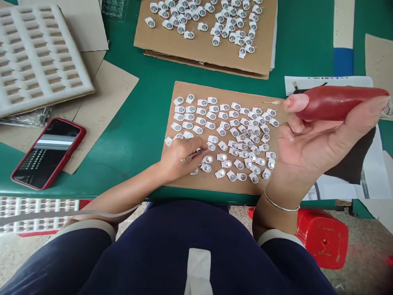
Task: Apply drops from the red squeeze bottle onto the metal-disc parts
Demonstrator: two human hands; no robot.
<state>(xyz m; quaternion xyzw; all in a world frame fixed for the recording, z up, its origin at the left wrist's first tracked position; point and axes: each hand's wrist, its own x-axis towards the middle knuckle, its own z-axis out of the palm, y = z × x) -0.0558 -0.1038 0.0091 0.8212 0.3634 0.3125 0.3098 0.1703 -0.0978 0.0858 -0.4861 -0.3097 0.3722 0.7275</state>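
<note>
My left hand (179,157) rests low over a cardboard sheet (190,186), its fingers pinched around thin metal tweezers (195,154). Whether the tweezers grip a part is hidden by the fingers. On the sheet lie many small white tabs with round silver discs (226,164), in loose rows. At the sheet's right side, my right hand (310,151) is raised, palm up, closed on a dark red squeeze bottle (340,102). The bottle's thin needle tip (273,102) points left, above the upper right of the sheet.
Another cardboard stack (184,49) with similar tabs lies farther back. At left are a white slotted tray (33,53) and a red-cased phone (49,153). Papers (377,172) and a dark cloth-like piece (353,159) lie at right. A red stool (325,237) stands below the green table (123,123).
</note>
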